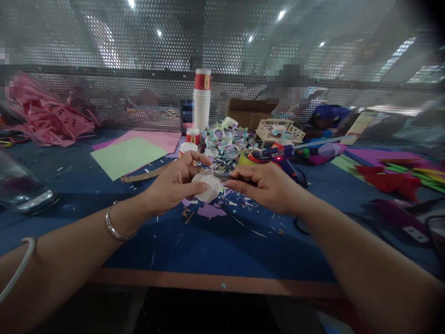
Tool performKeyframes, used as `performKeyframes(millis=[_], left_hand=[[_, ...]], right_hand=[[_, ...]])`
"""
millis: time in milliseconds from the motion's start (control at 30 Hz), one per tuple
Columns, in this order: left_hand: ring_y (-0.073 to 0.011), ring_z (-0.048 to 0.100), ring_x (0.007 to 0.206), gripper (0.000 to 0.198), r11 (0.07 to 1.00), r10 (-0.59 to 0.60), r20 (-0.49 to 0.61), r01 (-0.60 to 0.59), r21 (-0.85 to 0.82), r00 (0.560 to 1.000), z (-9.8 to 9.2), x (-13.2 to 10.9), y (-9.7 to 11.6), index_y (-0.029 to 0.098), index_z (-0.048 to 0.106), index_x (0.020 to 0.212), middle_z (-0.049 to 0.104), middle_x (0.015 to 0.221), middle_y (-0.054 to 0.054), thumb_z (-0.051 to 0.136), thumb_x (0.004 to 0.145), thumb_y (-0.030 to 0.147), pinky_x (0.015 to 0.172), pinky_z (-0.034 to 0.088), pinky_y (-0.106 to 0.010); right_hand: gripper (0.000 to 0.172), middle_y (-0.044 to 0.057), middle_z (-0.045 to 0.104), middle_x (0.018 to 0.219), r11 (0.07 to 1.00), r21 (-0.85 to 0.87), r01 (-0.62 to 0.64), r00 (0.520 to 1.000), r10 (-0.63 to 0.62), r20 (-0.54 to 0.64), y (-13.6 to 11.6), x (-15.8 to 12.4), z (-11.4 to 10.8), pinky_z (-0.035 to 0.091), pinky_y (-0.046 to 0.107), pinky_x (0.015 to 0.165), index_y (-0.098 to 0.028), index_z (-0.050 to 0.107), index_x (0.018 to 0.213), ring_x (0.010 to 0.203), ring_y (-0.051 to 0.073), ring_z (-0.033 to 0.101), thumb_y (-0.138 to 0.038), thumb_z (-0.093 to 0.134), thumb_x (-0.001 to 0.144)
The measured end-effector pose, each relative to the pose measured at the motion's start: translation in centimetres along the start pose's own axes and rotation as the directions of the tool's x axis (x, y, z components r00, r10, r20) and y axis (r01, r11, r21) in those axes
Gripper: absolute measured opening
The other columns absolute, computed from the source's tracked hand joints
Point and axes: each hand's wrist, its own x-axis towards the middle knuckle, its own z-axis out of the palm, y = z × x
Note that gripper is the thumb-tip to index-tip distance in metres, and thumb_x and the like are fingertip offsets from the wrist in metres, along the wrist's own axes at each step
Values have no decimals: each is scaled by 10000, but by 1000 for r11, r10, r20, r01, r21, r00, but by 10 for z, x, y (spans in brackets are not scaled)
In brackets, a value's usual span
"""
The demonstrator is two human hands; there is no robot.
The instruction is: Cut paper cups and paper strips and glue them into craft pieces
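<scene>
My left hand (174,183) is closed on a round white paper piece (207,187), like the bottom of a paper cup, pinched under the thumb. The index finger reaches out above it. My right hand (266,185) pinches a thin, dark grey blade-like tool (224,176) that points left, close to the disc's upper edge. Its handle is hidden in the fingers, so I cannot tell its exact kind. Below both hands lie purple paper scraps (211,210) and small clippings. Just behind them stands a white paper cup (188,148).
A tall stack of paper cups (202,104) stands behind decorated cup rings (227,139). On the right are a glue gun (278,155) with a red light and coloured paper strips (389,178). Left are a green sheet (129,157), pink strips (48,116) and a glass (24,190).
</scene>
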Motion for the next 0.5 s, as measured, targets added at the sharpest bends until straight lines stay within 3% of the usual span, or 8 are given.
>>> performKeyframes(millis=[200, 500], left_hand=[[-72, 572, 583, 474, 1000, -25, -1, 25, -1, 1000, 0, -1, 1, 217, 466, 1193, 656, 762, 36, 755, 818, 207, 491, 382, -173], [-73, 603, 644, 458, 962, -163, 40, 168, -215, 986, 2, -3, 9, 231, 508, 1170, 633, 787, 52, 764, 798, 158, 542, 444, -151]], right_hand=[[398, -41, 421, 629, 1000, 17, 10, 1000, -10, 0, -1, -1, 0, 308, 253, 533, -192, 505, 711, 573, 97, 391, -476, 521, 990], [356, -21, 500, 670, 995, 97, 2, 1000, -5, 24, -6, 0, -4, 351, 265, 568, -195, 597, 793, 617, 115, 442, -488, 533, 985]])
